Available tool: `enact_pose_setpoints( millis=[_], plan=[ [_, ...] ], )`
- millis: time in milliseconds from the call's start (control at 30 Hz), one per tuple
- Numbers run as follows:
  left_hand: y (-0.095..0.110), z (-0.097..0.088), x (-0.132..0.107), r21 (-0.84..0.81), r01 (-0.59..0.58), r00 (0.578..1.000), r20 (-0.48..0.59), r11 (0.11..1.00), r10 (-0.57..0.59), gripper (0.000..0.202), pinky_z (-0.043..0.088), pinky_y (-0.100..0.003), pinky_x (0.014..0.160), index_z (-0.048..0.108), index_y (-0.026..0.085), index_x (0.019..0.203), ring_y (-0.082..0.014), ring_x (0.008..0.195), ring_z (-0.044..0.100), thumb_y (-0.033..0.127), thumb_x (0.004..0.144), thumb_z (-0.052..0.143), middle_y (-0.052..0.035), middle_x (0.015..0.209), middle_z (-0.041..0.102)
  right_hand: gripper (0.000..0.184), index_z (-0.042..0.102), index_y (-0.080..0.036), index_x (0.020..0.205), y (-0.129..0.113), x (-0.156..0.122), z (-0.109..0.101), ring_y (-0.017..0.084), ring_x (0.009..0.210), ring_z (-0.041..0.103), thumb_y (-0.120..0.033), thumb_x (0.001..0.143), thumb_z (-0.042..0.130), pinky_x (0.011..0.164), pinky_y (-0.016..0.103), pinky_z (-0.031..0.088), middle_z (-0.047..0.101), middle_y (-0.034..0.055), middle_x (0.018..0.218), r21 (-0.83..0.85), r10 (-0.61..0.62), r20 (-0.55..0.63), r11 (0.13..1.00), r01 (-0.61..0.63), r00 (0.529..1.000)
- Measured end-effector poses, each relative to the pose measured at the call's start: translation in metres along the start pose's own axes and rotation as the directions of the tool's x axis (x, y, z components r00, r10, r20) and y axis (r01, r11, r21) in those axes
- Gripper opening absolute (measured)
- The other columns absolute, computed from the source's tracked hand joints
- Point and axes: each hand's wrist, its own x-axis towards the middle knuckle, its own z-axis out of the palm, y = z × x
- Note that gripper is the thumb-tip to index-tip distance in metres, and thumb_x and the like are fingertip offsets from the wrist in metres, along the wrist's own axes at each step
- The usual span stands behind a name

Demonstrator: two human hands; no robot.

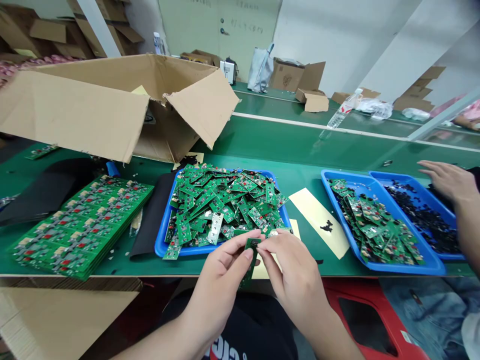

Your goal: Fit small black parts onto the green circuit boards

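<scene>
My left hand (221, 270) and my right hand (288, 270) meet just in front of the table edge, both pinching one small green circuit board (250, 252) with a black part at its top. Right behind them a blue tray (162, 240) is heaped with several small green circuit boards (221, 205). A yellow paper strip (318, 220) carrying a few black parts lies to the right of that tray.
Stacked green board panels (78, 225) lie at left beside black foam sheets (45, 190). An open cardboard box (112, 105) stands behind. At right sit a blue tray of boards (375, 225) and a blue tray of black parts (423, 215), with another person's hand (448, 180) over it.
</scene>
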Motion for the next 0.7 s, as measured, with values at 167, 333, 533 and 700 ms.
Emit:
enact_pose_setpoints(
  millis=[167,333,533,700],
  plan=[
    [-0.004,0.001,0.002,0.019,-0.034,0.999,-0.024,0.999,0.034,0.025,0.046,-0.032,0.094,0.07,0.021,0.103,-0.0222,0.104,0.062,0.026,0.079,0.064,-0.0051,0.106,0.072,0.014,0.053,-0.018,0.085,-0.003,0.0,0.001,0.016,0.074,0.059,-0.006,0.088,0.047,0.088,0.038,0.048,0.063,0.0038,0.076,-0.034,-0.005,-0.02,0.999,0.004,1.0],
    [-0.008,-0.001,0.006,0.096,-0.114,0.992,-0.046,0.989,0.119,0.024,0.047,-0.029,0.092,0.071,0.02,0.101,-0.0216,0.104,0.062,0.027,0.08,0.061,-0.0046,0.106,0.072,0.013,0.056,-0.017,0.09,-0.009,0.002,0.004,0.016,0.074,0.062,-0.006,0.088,0.049,0.088,0.041,0.049,0.067,0.004,0.077,-0.101,-0.002,-0.087,0.995,-0.007,0.996],
    [-0.009,0.001,0.008,0.161,-0.133,0.987,-0.066,0.978,0.145,0.026,0.046,-0.031,0.094,0.07,0.021,0.104,-0.0226,0.106,0.062,0.028,0.081,0.06,-0.0048,0.109,0.071,0.016,0.058,-0.018,0.094,-0.012,0.001,0.011,0.016,0.073,0.065,-0.006,0.088,0.05,0.089,0.042,0.05,0.069,0.0047,0.078,-0.131,0.028,-0.174,0.99,-0.052,0.984],
    [-0.008,-0.001,0.012,0.198,-0.166,0.98,-0.078,0.966,0.184,0.023,0.049,-0.028,0.089,0.07,0.021,0.102,-0.0208,0.101,0.063,0.027,0.082,0.058,-0.004,0.106,0.071,0.015,0.06,-0.018,0.095,-0.013,0.002,0.015,0.016,0.073,0.066,-0.007,0.088,0.052,0.09,0.042,0.049,0.07,0.0047,0.078,-0.128,0.037,-0.2,0.99,-0.063,0.979]
  ],
)
